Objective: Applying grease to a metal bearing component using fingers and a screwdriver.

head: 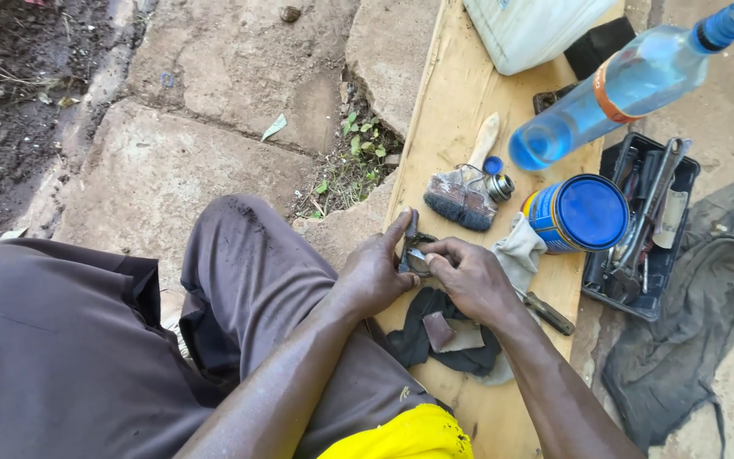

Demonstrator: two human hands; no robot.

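1. The left hand (375, 274) is pinching a small dark metal part (413, 252) between its raised thumb and curled fingers, holding it just above the wooden board (452, 102), close to the knee.
2. The right hand (471, 274) is meeting it from three o'clock, its fingers closed on the same part at the lower edge; both hands are touching each other there.
3. The part is looking rigid, small and light, probably greasy and so slippery; its edges offer the surest hold, and its exact shape is too hidden to tell.
4. A dark cloth (422, 344) with a pale scrap on it is lying at six o'clock of the hands, soft and limp.
5. A worn paintbrush (466, 194) is lying at twelve o'clock, with a small blue cap just beside it.
6. A blue tin (584, 212) is standing at two o'clock, a pale rag tucked against it.
7. A clear plastic bottle (630, 85) of bluish liquid is lying tilted beyond the tin.
8. A black tray (684, 183) of tools is sitting at three o'clock, off the board, near a grey cloth on the ground.
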